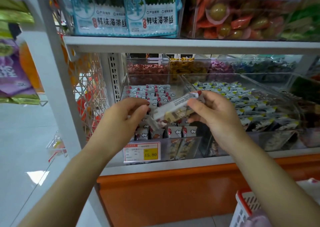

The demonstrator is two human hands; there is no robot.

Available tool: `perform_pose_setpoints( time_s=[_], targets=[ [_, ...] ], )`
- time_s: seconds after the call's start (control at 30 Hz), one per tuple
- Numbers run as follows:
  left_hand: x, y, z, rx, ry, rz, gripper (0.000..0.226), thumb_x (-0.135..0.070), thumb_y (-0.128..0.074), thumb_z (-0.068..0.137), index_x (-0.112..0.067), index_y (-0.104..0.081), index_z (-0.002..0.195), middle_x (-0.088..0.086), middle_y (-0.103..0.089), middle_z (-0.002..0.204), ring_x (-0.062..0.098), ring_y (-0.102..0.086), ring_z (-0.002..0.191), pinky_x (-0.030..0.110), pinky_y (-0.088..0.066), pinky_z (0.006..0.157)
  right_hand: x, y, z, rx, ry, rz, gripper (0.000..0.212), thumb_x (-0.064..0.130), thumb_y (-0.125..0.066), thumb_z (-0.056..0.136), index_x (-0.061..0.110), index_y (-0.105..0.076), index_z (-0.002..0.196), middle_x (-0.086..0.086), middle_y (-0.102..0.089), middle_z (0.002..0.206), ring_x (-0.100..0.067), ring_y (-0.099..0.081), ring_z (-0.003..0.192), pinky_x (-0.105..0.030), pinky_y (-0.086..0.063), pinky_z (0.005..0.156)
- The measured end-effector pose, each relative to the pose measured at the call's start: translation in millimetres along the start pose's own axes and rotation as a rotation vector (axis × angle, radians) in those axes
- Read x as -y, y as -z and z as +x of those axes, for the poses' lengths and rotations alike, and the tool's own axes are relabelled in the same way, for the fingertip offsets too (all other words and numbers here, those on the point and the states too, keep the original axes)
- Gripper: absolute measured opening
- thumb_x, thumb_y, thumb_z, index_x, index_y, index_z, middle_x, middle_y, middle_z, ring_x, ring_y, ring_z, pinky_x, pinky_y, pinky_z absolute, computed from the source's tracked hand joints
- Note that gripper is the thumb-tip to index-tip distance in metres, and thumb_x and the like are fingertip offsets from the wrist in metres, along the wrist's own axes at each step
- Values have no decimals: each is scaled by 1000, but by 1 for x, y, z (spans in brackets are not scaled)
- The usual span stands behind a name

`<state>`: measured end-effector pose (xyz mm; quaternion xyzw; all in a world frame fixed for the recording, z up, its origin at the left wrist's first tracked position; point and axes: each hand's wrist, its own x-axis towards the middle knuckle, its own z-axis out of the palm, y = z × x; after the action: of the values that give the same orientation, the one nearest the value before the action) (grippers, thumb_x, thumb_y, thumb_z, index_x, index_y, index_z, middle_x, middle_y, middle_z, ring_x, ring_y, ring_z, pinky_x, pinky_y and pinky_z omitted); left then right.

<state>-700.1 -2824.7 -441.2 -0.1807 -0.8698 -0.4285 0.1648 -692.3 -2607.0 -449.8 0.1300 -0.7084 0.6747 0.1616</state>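
A wrapped nut bar (174,109) is held in the air just above the clear bin (155,75) of cloud-printed packets, over the bin's near half. Its long axis is tilted, running from the lower left and near end up to the right and far end. The far, upper end is gripped by the right hand (213,112): the thumb is laid along the top of the wrapper and the fingers are curled beneath it. The left hand (124,117) is placed at the near, lower end, with thumb and fingers curled toward the crimped edge; whether that edge is actually pinched cannot be told, since the fingertips are seen right beside it. The bar thus lies between the two hands, firmly owned by the right one, and any lowering into the bin would probably be led from that side, along the slope of the axis. A yellow price tag (142,151) is fixed on the bin's front wall. To the right a second clear bin (216,74) of other packets is set, and a red-rimmed basket (242,204) is seen low at the near right.
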Motion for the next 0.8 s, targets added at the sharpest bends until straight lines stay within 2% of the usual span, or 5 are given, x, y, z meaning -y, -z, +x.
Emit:
perform_pose_setpoints(
  time_s=[0.1, 0.23, 0.37, 0.53, 0.8],
  targets=[
    [5, 0, -2, -13, -64, 183, 26, -22, -51, 94, -20, -65, 115, -11, -59, 105, 2, -52, 91, 3, -34, 71, 2, 0, 2, 32, -23, -118, 14, 28, -64, 82, 18, -67, 91, -1, -70, 81, -17, -67, 71, -28, -56, 56],
    [10, 0, -4, 23, -228, 446, 24, -18, -54, 92, -15, -68, 111, 0, -65, 115, 21, -55, 109, 33, -39, 95, 2, -8, 4, 61, 69, -416, 25, 28, -60, 88, 8, -64, 102, -3, -68, 86, -15, -66, 62, -38, -56, 58],
    [18, -1, -5, 142, -182, 595, 38, -33, -40, 96, -25, -53, 130, -6, -43, 144, 15, -24, 140, 44, -12, 116, 3, -16, 11, 32, 111, -515, 41, 29, -62, 87, 5, -57, 121, -8, -66, 109, -10, -67, 75, -32, -56, 67],
    [28, -5, -6, 252, -132, 639, 51, -45, -22, 97, -29, -30, 144, -8, -15, 156, 9, 3, 144, 39, 5, 115, 5, -22, 11, 44, 201, -646, 36, 32, -71, 79, 17, -58, 109, 22, -56, 89, 13, -54, 75, -3, -40, 67],
    [29, -5, -5, 253, -128, 598, 50, -42, -25, 97, -24, -31, 144, -5, -17, 156, 9, 1, 144, 41, -4, 118, 0, -41, 5, 127, 291, -874, 38, 40, -74, 73, 17, -62, 100, 26, -38, 82, 7, -41, 72, -3, -33, 68]
  ],
)
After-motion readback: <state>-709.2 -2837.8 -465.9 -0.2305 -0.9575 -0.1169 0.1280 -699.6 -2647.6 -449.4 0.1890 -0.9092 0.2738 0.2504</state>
